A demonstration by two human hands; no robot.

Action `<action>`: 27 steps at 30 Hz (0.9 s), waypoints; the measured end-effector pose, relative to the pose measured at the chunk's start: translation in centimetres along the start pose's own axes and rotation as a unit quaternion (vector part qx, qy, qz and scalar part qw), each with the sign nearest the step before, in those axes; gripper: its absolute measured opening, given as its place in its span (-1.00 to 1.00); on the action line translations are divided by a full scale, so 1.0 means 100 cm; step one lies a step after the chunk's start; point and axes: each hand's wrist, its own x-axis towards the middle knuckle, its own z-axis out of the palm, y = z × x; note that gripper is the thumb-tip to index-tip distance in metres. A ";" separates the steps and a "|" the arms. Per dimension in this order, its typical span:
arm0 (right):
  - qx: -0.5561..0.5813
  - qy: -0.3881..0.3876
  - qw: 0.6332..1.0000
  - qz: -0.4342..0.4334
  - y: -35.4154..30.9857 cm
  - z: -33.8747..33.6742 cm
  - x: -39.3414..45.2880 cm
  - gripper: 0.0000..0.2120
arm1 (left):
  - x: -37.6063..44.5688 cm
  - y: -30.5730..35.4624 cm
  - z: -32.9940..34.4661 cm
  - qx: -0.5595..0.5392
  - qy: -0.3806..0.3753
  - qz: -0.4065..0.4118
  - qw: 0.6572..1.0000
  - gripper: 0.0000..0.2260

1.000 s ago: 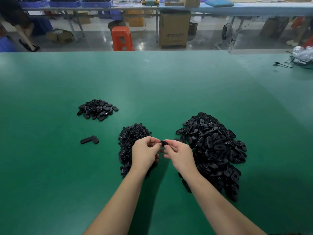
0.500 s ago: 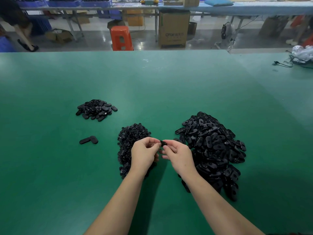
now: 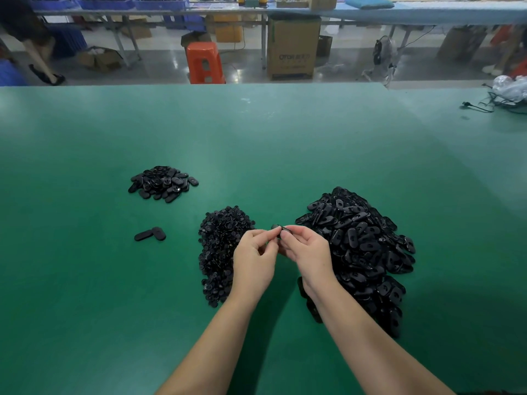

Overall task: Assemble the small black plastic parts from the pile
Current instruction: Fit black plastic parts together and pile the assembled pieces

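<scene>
Pinching small black part (image 3: 281,228) btwn left hand (image 3: 254,259) & right hand (image 3: 306,253) fingertips.

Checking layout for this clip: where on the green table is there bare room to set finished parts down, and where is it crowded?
Bare: the wide far half of the green table, beyond all piles, and the near-left area below the two loose parts. Crowded: the middle, where the left hand and right hand work between the small-parts pile and the large pile. The far-left pile takes little room.
</scene>
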 end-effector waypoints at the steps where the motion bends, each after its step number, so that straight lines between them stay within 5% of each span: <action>1: -0.001 0.000 1.000 0.000 -0.001 -0.001 0.000 -0.92 | -0.001 0.002 0.000 0.007 0.000 0.009 1.000 -0.73; 27: -0.215 -0.043 0.975 -0.038 0.000 -0.006 0.003 -0.83 | 0.020 0.003 -0.023 0.057 -0.060 -0.059 0.995 -0.93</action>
